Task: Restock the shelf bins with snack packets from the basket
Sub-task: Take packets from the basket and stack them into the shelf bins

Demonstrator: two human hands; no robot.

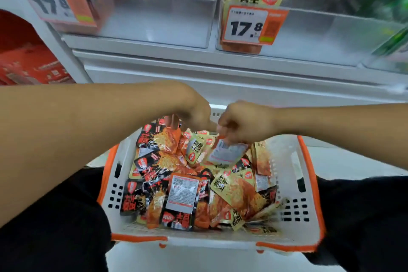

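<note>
My left hand (194,112) reaches into the far end of the basket (309,205), fingers curled down among the snack packets (176,183); whether it holds one I cannot tell. My right hand (245,123) pinches one packet (227,150) by its top edge, above the pile. I should lift it straight up, clearing its neighbours. Above, the clear shelf bins (154,17) stand nearly bare; price tags (245,24) overhang their fronts.

We note both forearms bare to the frame edge, no sleeves visible. Hands (196,110) carry no gloves, rings or watch. Legs clad in black fabric.
</note>
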